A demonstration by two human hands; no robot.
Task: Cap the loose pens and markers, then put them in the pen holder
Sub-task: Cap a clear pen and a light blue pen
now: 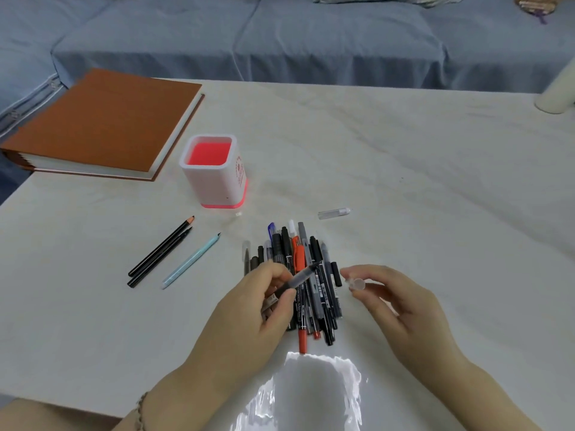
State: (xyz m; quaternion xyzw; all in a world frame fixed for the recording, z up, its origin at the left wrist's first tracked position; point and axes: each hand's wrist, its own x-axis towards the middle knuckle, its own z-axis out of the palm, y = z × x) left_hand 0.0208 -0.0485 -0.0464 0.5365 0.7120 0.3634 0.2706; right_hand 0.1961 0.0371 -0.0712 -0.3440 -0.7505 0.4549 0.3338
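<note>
Just above the pile (286, 244), the left hand (249, 306) is pinching a pen (298, 277) between thumb and curled fingers, its tip pointing toward the right hand (398, 306). That hand, just right of the pile, is holding a clear cap (357, 284) between thumb and forefinger, near the tip but apart. To cap it well, the person is likely needing to line both on one axis, then push straight until it seats. Beyond the pile, to its left, the holder (214, 181) is standing upright, no pens inside.
</note>
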